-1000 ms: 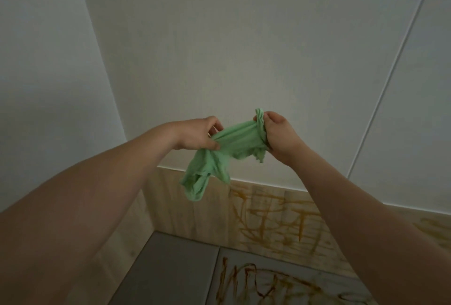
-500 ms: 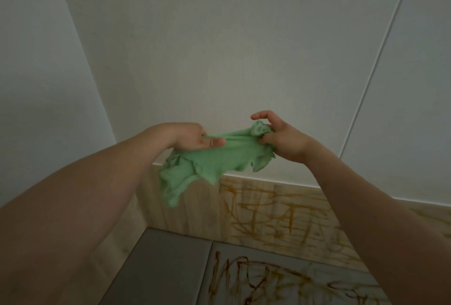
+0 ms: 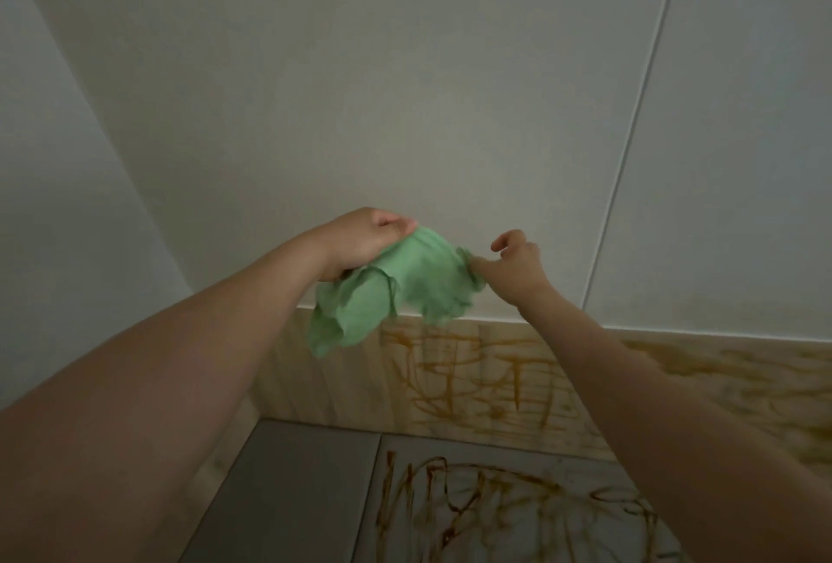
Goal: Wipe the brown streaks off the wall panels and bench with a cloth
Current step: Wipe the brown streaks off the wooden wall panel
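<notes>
A crumpled green cloth (image 3: 405, 288) hangs in the air in front of the wall, stretched between both hands. My left hand (image 3: 360, 242) grips its upper left part, with a loose fold dangling below. My right hand (image 3: 513, 269) pinches its right edge with lower fingers, the index finger and thumb curled above. Brown streaks (image 3: 486, 382) cover the wooden wall panel (image 3: 337, 382) beneath the cloth. More brown streaks (image 3: 486, 513) run over the grey bench top (image 3: 288, 486) at the bottom.
White wall panels (image 3: 405, 89) rise above the wooden strip, with a vertical seam (image 3: 630, 134) on the right. A side wall (image 3: 54, 202) closes the corner on the left. Smeared brownish marks (image 3: 743, 373) spread along the wooden panel to the right.
Both hands have shifted the cloth: the left hand rose and now grips it from above, the right hand moved its pinch to the cloth's right edge. The view tilted slightly.
</notes>
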Available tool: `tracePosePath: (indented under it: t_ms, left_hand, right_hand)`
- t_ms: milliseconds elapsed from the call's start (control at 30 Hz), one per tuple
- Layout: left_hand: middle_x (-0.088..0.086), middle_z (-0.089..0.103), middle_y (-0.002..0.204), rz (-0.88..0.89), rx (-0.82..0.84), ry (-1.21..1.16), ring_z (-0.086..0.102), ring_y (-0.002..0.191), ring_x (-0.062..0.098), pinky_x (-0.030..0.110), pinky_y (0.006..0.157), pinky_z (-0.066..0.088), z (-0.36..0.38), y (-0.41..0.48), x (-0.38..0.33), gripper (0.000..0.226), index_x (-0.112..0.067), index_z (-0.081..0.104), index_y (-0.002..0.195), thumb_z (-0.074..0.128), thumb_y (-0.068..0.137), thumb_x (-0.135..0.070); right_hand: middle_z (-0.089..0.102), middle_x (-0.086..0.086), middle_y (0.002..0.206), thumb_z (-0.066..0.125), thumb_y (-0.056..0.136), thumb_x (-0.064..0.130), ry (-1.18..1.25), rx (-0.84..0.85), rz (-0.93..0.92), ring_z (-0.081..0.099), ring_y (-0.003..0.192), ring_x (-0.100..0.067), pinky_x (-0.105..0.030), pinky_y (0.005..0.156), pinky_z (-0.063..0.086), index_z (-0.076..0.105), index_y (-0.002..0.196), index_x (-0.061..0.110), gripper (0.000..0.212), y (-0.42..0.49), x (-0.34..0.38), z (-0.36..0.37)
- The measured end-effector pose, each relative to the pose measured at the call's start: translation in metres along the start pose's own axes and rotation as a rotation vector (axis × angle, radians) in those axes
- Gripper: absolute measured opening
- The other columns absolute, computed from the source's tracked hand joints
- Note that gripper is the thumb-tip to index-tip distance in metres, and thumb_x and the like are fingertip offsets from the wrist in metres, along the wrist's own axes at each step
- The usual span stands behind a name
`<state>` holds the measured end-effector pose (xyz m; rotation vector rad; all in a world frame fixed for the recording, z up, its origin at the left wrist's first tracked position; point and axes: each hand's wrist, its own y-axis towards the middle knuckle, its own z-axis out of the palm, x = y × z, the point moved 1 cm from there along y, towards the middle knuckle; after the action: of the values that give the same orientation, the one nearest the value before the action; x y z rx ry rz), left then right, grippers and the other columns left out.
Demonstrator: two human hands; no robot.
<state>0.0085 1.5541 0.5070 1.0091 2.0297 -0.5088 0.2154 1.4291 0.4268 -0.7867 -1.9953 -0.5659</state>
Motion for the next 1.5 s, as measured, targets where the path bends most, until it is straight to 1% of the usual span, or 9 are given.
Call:
tracePosePath:
  t_ms: [100, 267, 367, 500, 667, 833, 1033, 1267, 1500]
  left_hand:
    - [0.002, 0.077, 0.1, -0.05, -0.036, -0.038, 0.072, 0.084, 0.011, 0.027, 0.079, 0.055, 0.026, 0.018, -0.007, 0.041, -0.013, 0.073, 0.109, 0.05, 0.107, -0.047]
    - [0.013, 0.077, 0.091, -0.138, 0.039, -0.213, 0.075, 0.078, 0.025, 0.031, 0.066, 0.056, 0.048, 0.018, -0.021, 0.046, -0.004, 0.072, 0.103, 0.058, 0.102, -0.049]
    - [0.013, 0.064, 0.075, -0.167, 0.038, -0.142, 0.06, 0.062, 0.027, 0.032, 0.056, 0.043, 0.042, 0.018, -0.016, 0.025, -0.011, 0.069, 0.082, 0.068, 0.081, -0.036]
    - [-0.002, 0.064, 0.064, -0.175, 0.106, 0.206, 0.058, 0.056, 0.014, 0.021, 0.051, 0.039, 0.016, 0.017, 0.004, 0.021, -0.015, 0.07, 0.076, 0.075, 0.088, -0.032]
    - [0.001, 0.075, 0.094, -0.032, 0.183, 0.309, 0.067, 0.086, 0.014, 0.035, 0.08, 0.054, 0.003, 0.026, 0.046, 0.028, -0.02, 0.076, 0.099, 0.074, 0.092, -0.047]
    - [-0.012, 0.053, 0.139, -0.089, 0.332, -0.065, 0.055, 0.125, 0.01, 0.04, 0.101, 0.047, 0.009, 0.02, 0.107, 0.069, -0.039, 0.047, 0.145, 0.076, 0.083, -0.035]
    - [0.003, 0.055, 0.079, -0.235, 0.36, -0.543, 0.053, 0.067, 0.016, 0.03, 0.063, 0.041, 0.026, 0.033, 0.194, 0.014, -0.021, 0.055, 0.087, 0.059, 0.092, -0.009]
    - [0.013, 0.067, 0.126, -0.424, 0.418, -0.579, 0.07, 0.112, 0.028, 0.044, 0.094, 0.058, 0.07, 0.041, 0.269, 0.045, -0.025, 0.057, 0.133, 0.074, 0.091, -0.023]
    - [0.022, 0.065, 0.108, -0.576, 0.256, -0.639, 0.069, 0.093, 0.033, 0.049, 0.083, 0.058, 0.092, 0.071, 0.309, 0.035, 0.001, 0.056, 0.12, 0.061, 0.09, -0.016]
  right_hand:
    - [0.066, -0.005, 0.096, 0.058, 0.102, 0.046, 0.309, 0.181, 0.005, 0.063, 0.094, -0.023, -0.034, 0.08, 0.052, 0.065, 0.099, 0.012, 0.034, -0.007, -0.006, 0.002]
    - [0.074, -0.008, 0.119, 0.053, 0.104, 0.052, 0.513, 0.604, -0.089, 0.071, 0.111, -0.025, -0.037, 0.096, 0.058, 0.068, 0.126, 0.009, 0.05, -0.02, -0.012, 0.006]
    - [0.069, -0.015, 0.1, 0.064, 0.103, 0.029, 0.554, 0.574, -0.079, 0.065, 0.089, -0.026, -0.033, 0.075, 0.054, 0.067, 0.115, -0.006, 0.037, -0.02, -0.017, 0.008]
    - [0.065, -0.003, 0.083, 0.06, 0.105, 0.024, 0.568, 0.543, -0.028, 0.062, 0.077, -0.017, -0.03, 0.063, 0.05, 0.066, 0.091, 0.016, 0.017, -0.022, -0.022, 0.006]
    - [0.066, -0.01, 0.096, 0.049, 0.109, 0.023, 0.978, 0.467, 0.133, 0.066, 0.087, -0.023, -0.041, 0.077, 0.056, 0.06, 0.097, 0.016, 0.017, -0.031, -0.009, 0.027]
    - [0.061, -0.022, 0.139, 0.043, 0.11, 0.029, 1.155, 0.388, 0.306, 0.063, 0.118, -0.037, -0.051, 0.083, 0.062, 0.053, 0.139, 0.007, 0.038, -0.04, -0.005, 0.09]
    - [0.073, -0.014, 0.113, 0.045, 0.111, 0.026, 0.941, 0.2, 0.458, 0.073, 0.096, -0.024, -0.039, 0.082, 0.059, 0.066, 0.116, 0.009, 0.027, -0.048, -0.045, 0.162]
    - [0.064, -0.024, 0.136, 0.046, 0.11, 0.026, 1.129, 0.232, 0.622, 0.064, 0.123, -0.038, -0.05, 0.091, 0.059, 0.053, 0.143, 0.002, 0.042, -0.028, -0.111, 0.226]
    - [0.053, -0.02, 0.151, 0.057, 0.102, 0.052, 1.08, 0.589, 0.693, 0.053, 0.137, -0.041, -0.066, 0.111, 0.042, 0.049, 0.152, 0.015, 0.062, -0.011, -0.164, 0.269]
